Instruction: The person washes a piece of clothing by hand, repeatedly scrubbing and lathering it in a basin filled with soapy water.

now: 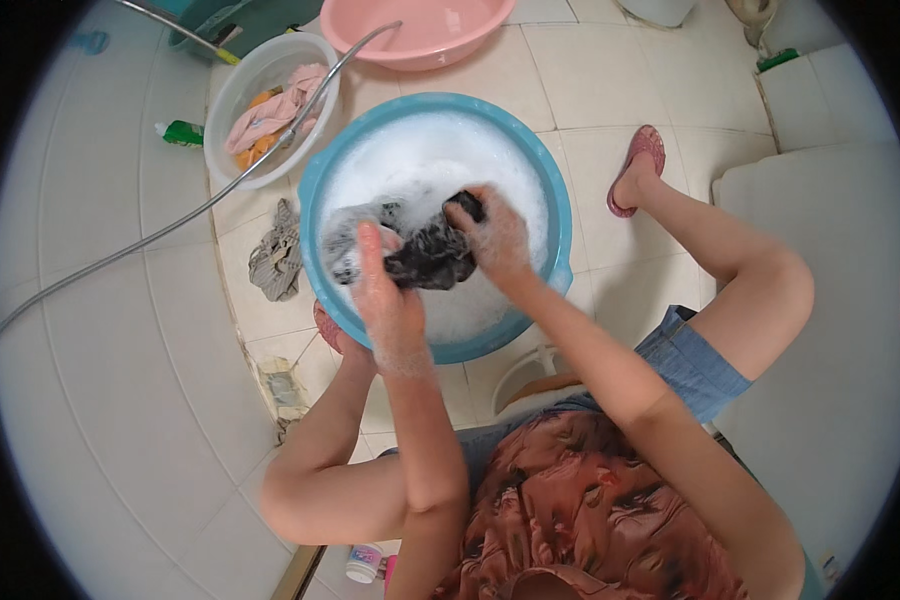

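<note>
A blue round basin full of white suds stands on the floor in front of me. Over it a wet black garment, flecked with foam, is stretched between my two hands. My left hand, soapy to the wrist, is closed on its left end with the thumb pointing up; the fingers are partly hidden behind. At the other end, my right hand grips a bunched part of the cloth. More dark cloth lies in the suds left of my left hand.
A white tub with pink and orange clothes, a pink basin and a green tub sit beyond. A metal shower hose crosses from the left wall. A grey cloth lies left of the basin. My slippered feet flank it.
</note>
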The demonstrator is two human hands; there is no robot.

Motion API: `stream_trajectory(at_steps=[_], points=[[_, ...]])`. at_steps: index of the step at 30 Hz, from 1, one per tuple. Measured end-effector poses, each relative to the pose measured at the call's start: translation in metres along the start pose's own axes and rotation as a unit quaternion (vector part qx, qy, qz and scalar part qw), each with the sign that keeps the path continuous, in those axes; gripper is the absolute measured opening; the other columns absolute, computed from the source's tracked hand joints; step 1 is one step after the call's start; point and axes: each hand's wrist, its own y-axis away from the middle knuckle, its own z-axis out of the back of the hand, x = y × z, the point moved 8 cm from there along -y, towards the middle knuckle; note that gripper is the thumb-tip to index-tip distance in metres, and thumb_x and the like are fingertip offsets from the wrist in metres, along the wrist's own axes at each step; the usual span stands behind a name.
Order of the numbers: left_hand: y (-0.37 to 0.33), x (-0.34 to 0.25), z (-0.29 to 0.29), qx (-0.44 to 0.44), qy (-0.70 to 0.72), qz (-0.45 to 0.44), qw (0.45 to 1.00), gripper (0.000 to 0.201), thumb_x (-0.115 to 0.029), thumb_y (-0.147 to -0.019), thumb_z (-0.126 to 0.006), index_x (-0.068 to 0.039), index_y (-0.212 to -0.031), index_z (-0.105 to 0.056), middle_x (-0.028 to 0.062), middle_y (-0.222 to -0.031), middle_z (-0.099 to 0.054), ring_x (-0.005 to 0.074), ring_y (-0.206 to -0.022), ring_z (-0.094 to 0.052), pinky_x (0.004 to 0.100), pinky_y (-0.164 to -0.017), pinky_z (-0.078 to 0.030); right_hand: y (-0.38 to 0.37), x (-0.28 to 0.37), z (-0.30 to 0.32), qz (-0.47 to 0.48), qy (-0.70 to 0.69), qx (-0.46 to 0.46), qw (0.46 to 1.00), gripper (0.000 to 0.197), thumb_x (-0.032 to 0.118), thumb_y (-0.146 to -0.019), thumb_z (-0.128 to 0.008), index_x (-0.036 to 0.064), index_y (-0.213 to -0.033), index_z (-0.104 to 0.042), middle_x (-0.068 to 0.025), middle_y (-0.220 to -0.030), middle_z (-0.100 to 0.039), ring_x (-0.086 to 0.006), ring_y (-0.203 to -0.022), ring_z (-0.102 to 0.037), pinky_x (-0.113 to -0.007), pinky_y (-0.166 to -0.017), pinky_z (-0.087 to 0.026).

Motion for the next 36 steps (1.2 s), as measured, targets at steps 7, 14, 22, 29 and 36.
stream_trajectory(at_steps=[7,14,22,29,36], points=[[-0.019,0.081,-0.009,-0.079,-0.078,-0.021,0.994,0.055,-0.009,-0.074,-0.074,-0.001,-0.119,-0.045,0.0093,-0.112,-0.054,0.0179,-0.101,-0.051,0.0295,-0.090,-0.041,-0.006,-0.025,0.062,-0.081,-0.100,-0.084,0.988,0.025,0.008,-0.076,-0.061,0.0058,-0.100,-0.054,-0.0057,-0.080,-0.058,-0.0152,-0.070,-0.055,-0.029,-0.069,-0.047],[-0.014,0.195,0.018,0.202,-0.577,0.030,0.791,0.046,-0.007,-0.075,-0.065,-0.002,-0.118,-0.049,0.0112,-0.113,-0.055,0.0229,-0.106,-0.050,0.0315,-0.093,-0.038,0.012,-0.041,0.036,-0.123,-0.140,0.035,0.982,0.017,0.008,-0.079,-0.059,0.0062,-0.096,-0.058,-0.0048,-0.084,-0.060,-0.0152,-0.076,-0.057,-0.027,-0.074,-0.046],[0.020,0.014,-0.070,0.236,-0.385,-0.071,0.889,0.037,-0.002,-0.075,-0.060,0.001,-0.112,-0.053,0.0136,-0.111,-0.057,0.0212,-0.101,-0.054,0.0291,-0.088,-0.043,0.040,-0.079,-0.051,-0.289,-0.293,0.183,0.893,0.077,0.065,-0.084,-0.038,0.0050,-0.132,-0.041,-0.0130,-0.134,-0.042,-0.0241,-0.121,-0.042,-0.033,-0.102,-0.029],[0.042,-0.010,-0.055,0.244,-0.351,-0.081,0.900,0.051,-0.016,-0.080,-0.061,0.001,-0.124,-0.039,0.0128,-0.117,-0.054,0.0223,-0.106,-0.052,0.0313,-0.090,-0.042,0.053,-0.006,-0.059,-0.318,-0.787,0.167,0.502,0.074,0.063,-0.086,-0.034,0.0060,-0.134,-0.035,-0.0133,-0.134,-0.041,-0.0271,-0.123,-0.039,-0.041,-0.105,-0.027],[0.058,0.066,-0.048,0.107,0.204,0.261,0.937,0.060,-0.007,-0.067,-0.073,-0.003,-0.116,-0.039,0.0080,-0.105,-0.056,0.0169,-0.100,-0.054,0.0279,-0.084,-0.045,0.040,0.033,-0.008,-0.050,-0.341,0.207,0.915,0.016,0.013,-0.078,-0.063,0.0079,-0.094,-0.061,-0.0062,-0.093,-0.060,-0.0233,-0.093,-0.056,-0.035,-0.085,-0.044]])
